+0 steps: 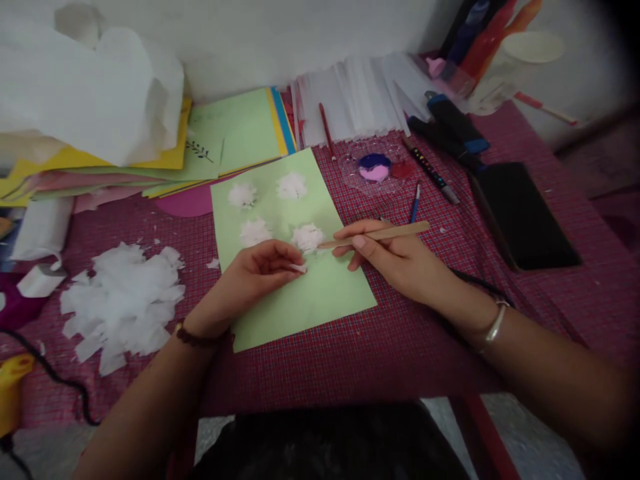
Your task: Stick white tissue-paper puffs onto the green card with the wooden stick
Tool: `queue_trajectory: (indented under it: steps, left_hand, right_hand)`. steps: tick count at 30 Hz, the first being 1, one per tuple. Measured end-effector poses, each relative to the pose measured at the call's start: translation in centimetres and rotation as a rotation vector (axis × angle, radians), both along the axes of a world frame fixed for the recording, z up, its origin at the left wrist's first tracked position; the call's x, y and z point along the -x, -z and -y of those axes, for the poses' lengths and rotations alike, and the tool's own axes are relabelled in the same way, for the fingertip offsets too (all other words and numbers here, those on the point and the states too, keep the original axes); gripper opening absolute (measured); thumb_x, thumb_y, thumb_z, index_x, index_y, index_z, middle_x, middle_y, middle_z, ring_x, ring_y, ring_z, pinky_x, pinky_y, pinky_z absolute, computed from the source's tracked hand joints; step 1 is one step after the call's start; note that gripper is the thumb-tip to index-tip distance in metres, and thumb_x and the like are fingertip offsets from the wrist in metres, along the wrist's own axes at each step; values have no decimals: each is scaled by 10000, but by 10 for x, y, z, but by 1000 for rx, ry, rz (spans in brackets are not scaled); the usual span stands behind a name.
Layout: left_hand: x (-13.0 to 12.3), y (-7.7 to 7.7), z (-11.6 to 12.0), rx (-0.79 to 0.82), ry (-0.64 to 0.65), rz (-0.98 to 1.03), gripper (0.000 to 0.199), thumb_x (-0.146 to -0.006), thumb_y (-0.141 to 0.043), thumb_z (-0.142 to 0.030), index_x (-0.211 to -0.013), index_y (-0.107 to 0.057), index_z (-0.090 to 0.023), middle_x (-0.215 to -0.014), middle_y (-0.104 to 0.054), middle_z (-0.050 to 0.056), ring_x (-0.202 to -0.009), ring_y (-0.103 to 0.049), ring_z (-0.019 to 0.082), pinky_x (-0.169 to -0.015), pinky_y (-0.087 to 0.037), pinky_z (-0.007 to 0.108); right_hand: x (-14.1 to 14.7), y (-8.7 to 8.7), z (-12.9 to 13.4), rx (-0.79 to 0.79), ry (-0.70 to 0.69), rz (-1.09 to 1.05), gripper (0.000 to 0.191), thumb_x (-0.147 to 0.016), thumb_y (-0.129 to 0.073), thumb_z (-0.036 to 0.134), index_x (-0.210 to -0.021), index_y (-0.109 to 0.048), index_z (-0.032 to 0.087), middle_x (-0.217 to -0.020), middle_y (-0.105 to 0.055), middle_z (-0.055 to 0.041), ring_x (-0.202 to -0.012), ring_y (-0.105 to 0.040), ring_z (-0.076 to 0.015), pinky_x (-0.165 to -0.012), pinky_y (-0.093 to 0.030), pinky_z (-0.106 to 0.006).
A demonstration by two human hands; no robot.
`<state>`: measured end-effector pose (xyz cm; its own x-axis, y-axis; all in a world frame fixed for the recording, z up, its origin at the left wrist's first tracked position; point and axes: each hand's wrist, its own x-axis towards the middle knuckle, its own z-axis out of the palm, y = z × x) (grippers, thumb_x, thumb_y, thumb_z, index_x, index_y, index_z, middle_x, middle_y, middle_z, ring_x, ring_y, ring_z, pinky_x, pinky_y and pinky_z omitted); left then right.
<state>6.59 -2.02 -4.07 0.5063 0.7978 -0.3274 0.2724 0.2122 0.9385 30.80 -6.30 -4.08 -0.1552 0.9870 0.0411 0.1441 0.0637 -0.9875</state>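
Observation:
A light green sheet of paper (300, 303) lies in front of me with several fluffy white tissue paper tufts (292, 185) on it. My right hand (385, 257) grips a flat wooden stick (400, 231), its narrow end touching or almost touching the lower right tuft (307, 237). Over the middle of the sheet, my left hand (265, 268) pinches a small piece of white tissue paper (299, 268) between thumb and fingers. Left of that hand, a loose heap of white tissue squares (125, 297) rests on the checked tablecloth.
Coloured papers (235, 133) and crumpled white paper (90, 87) lie at the back left. Behind the sheet are a paint palette (375, 167), a brush (415, 202) and plastic sleeves (355, 93). A black phone (525, 217) lies right; a yellow corded tool (14, 393) sits far left.

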Motion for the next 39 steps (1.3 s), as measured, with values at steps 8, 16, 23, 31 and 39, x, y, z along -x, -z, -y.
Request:
queue_trajectory:
  steps: [8, 16, 23, 31, 39]
  left_hand:
    - [-5, 2, 4, -53, -143, -12, 93, -768, -706, -204, -790, -621, -170, -552, -557, -48, -453, -468, 55, -430, -379, 175]
    - [-7, 0, 3, -44, -181, 60, 106, -752, -708, -201, -758, -606, -174, -542, -492, -57, -441, -404, 44, -398, -289, 158]
    - [-5, 4, 3, -67, -108, -15, 131, -740, -715, -200, -828, -619, -182, -633, -546, -48, -461, -432, 46, -409, -313, 171]
    - [-20, -12, 1, -177, 166, -178, 85, -756, -678, -214, -714, -640, -151, -627, -579, -15, -565, -475, 78, -516, -376, 204]
    - [-26, -15, -15, -102, 146, -59, 110, -765, -693, -216, -742, -606, -154, -675, -592, -6, -553, -463, 68, -485, -346, 194]
  right_hand:
    - [0, 3, 2, 42, 60, -42, 157, -949, -523, 311, -873, -626, 220, -777, -686, -9, -626, -628, -115, -606, -541, -269]
    - [3, 4, -1, -17, -30, -8, 162, -937, -544, 252, -887, -694, 219, -1060, -706, -42, -736, -666, -120, -640, -587, -271]
    - [3, 6, -3, -16, -13, -20, 184, -941, -539, 253, -923, -721, 231, -1086, -706, -40, -769, -686, -125, -629, -595, -270]
    - [1, 12, -5, -40, -19, -60, 192, -925, -533, 271, -873, -700, 193, -1003, -711, -58, -748, -678, -134, -618, -587, -283]
    - [-1, 4, -6, 58, 51, -94, 113, -905, -522, 222, -833, -604, 191, -757, -664, -6, -620, -620, -105, -590, -530, -255]
